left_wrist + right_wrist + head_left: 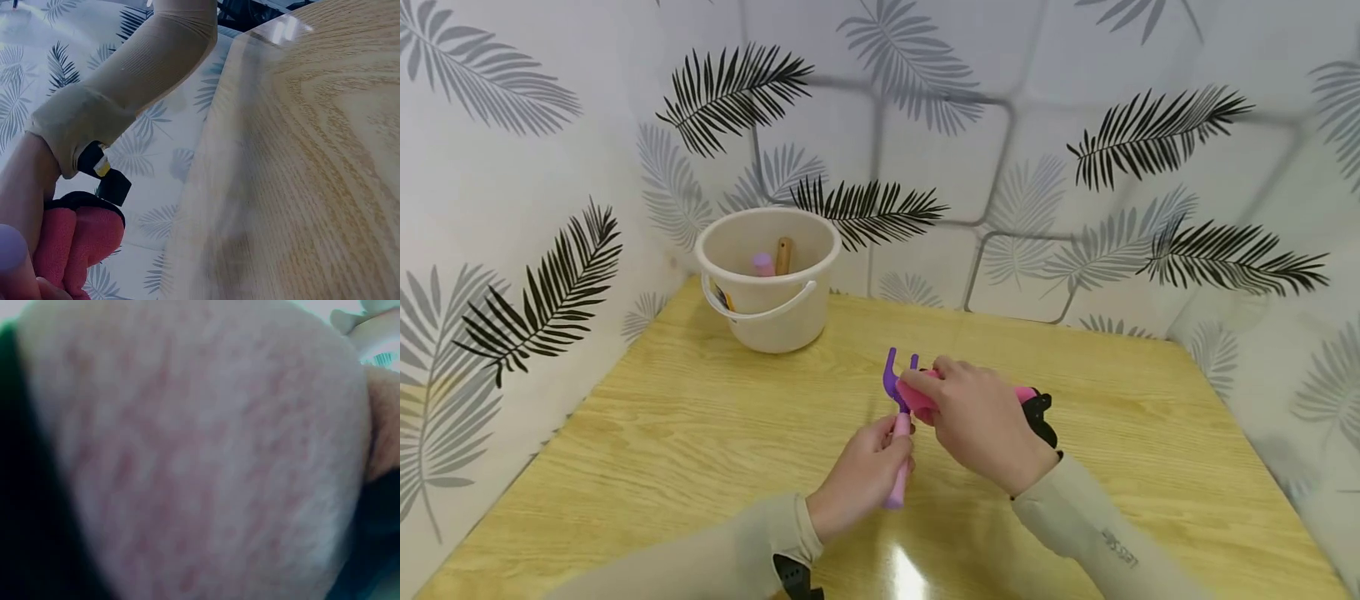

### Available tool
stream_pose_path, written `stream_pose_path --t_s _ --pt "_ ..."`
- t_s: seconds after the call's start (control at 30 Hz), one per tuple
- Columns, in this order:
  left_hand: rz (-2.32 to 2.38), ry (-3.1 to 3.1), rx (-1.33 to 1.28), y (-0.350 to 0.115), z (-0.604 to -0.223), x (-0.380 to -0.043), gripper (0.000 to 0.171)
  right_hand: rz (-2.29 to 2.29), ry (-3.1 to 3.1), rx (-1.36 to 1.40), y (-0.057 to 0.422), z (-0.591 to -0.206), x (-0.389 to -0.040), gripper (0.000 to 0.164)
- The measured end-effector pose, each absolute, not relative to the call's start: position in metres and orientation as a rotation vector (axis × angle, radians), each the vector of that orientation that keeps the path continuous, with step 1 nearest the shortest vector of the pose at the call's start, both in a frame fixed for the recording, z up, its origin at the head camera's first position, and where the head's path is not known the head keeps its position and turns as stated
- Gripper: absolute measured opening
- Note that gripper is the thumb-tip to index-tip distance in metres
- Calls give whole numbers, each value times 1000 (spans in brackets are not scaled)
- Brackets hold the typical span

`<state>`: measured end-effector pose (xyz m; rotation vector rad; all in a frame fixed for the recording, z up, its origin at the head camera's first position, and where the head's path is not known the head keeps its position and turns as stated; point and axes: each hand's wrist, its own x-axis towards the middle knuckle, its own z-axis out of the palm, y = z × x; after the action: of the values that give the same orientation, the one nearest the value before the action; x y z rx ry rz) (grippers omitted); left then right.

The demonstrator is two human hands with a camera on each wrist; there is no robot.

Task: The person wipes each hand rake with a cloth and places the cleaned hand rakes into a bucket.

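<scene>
In the head view my left hand [868,471] grips the pink handle of a small purple garden fork [897,479], its prongs pointing away from me. My right hand [981,417] holds a pink cloth [917,398] with black edging against the fork's head, covering part of it. More of the cloth [94,234] shows at the lower left of the left wrist view, near the rounded lilac handle end [11,249]. Blurred skin of the right hand [206,450] fills most of the right wrist view.
A cream bucket [775,312] with its handle hanging down stands at the back left of the wooden table [700,442]. Inside it are a pink handle with a lilac end [763,264] and a wooden handle [784,255]. Leaf-patterned walls [925,167] enclose the table's back and sides.
</scene>
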<state>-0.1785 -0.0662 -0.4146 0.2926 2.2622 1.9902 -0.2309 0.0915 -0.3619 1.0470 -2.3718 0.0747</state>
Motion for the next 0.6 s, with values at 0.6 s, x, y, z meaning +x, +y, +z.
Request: stream_pose_path --t_s 0.6 --pt "1962 2191 363 -64 -413 -176 19 85 -2417 1201 69 -345 -237 40"
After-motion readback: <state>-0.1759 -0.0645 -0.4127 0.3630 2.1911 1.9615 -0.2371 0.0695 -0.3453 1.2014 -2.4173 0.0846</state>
